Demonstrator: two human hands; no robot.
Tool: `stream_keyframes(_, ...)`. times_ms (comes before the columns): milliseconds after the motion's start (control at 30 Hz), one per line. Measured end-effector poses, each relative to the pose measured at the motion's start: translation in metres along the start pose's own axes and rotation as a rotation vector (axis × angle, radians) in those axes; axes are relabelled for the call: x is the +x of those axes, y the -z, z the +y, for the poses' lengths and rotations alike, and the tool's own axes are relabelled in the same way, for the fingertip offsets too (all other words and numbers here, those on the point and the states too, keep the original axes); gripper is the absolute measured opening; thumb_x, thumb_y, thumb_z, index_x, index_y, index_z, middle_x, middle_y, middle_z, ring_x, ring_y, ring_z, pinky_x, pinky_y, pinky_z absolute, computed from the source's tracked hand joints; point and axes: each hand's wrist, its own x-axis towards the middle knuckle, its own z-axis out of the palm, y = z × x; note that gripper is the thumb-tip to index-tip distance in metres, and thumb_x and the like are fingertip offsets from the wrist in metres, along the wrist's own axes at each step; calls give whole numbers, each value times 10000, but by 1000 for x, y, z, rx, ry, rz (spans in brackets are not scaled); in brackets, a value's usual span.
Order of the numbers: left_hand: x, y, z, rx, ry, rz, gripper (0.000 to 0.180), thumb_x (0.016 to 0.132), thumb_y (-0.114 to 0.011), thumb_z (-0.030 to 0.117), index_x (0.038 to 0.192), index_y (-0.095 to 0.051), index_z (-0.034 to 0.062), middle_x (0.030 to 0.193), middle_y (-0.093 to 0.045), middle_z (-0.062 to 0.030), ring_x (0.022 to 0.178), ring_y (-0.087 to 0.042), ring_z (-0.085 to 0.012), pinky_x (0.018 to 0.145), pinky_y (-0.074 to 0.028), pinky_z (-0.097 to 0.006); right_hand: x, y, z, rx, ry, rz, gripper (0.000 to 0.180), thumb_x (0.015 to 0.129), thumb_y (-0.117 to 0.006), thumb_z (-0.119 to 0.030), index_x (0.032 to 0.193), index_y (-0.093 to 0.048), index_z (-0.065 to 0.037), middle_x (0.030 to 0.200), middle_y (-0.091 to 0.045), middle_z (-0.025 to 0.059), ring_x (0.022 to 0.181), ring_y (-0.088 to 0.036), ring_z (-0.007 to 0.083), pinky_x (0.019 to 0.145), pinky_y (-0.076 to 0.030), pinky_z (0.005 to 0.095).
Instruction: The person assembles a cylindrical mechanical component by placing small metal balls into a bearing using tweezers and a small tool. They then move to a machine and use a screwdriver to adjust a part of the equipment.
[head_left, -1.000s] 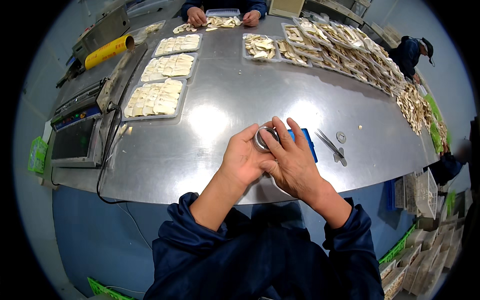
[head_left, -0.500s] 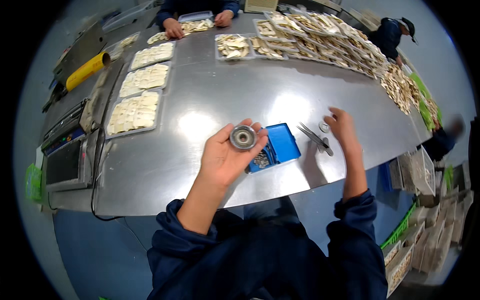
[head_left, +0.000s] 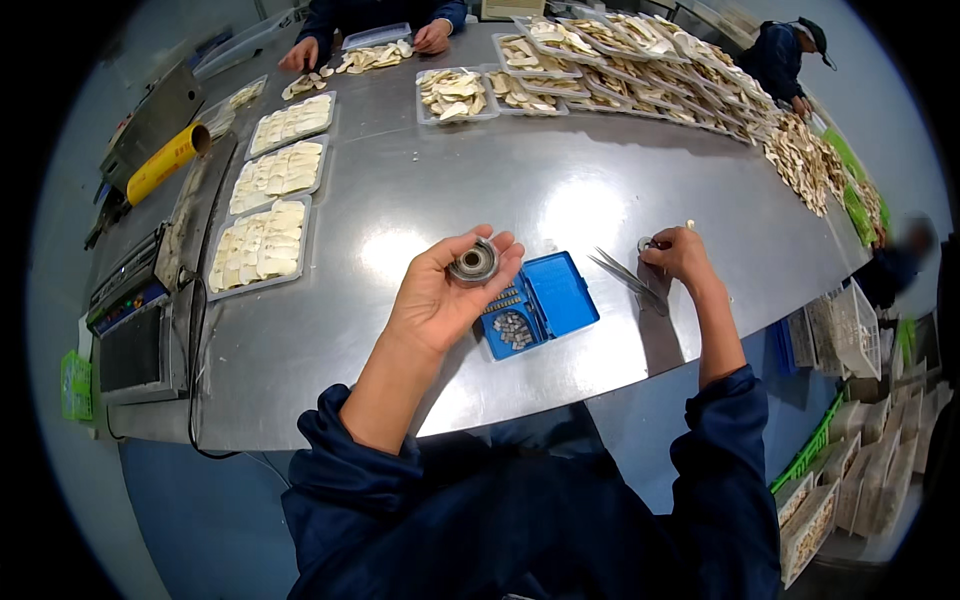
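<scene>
My left hand (head_left: 428, 298) is raised palm up above the steel table, its fingers curled round a round metal part (head_left: 483, 264) with a ringed hollow in its face. Under and beside that hand lies a blue case (head_left: 563, 293) with its lid folded back. Small grey metal blocks (head_left: 512, 332) fill one compartment, and rows of brass-coloured pieces sit in another. To the right, my right hand (head_left: 686, 258) pinches a small round metal disc (head_left: 645, 244) at the tabletop. Metal tweezers (head_left: 628, 277) lie just left of that hand.
Trays of pale sliced mushrooms (head_left: 262, 243) line the left side, near a scale (head_left: 135, 350). Stacked trays (head_left: 640, 75) and a loose pile (head_left: 805, 165) stand at the far right. Across the table, a person's hands (head_left: 432, 37) handle slices. Crates (head_left: 810, 525) stand below on the right.
My right hand has come down onto the small disc and closed on it. My left hand has shifted slightly left with the round metal part, now tilted, showing more of the blue case.
</scene>
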Motion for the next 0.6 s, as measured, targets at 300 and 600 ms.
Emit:
stream_keyframes(300, 9, 9, 3, -14, 41, 17, 374, 880, -533, 111, 1178, -405, -75, 1221, -423, -280, 1184, -430, -417, 1002, -422, -483, -35, 3, -87, 137, 218, 172, 260, 653, -735, -209, 802, -696, 1, 675, -624, 109, 594, -588, 199, 570, -470, 299)
stream_keyframes(600, 5, 19, 3, -42, 59, -167, 457, 991, -263, 357, 1088, -464, -41, 1103, -502, -201, 1062, -509, -318, 944, -438, -447, -65, -28, -207, 205, 800, 95, 307, 630, -749, -189, 886, -690, -31, 686, -575, 103, 630, -582, 260, 580, -495, 342)
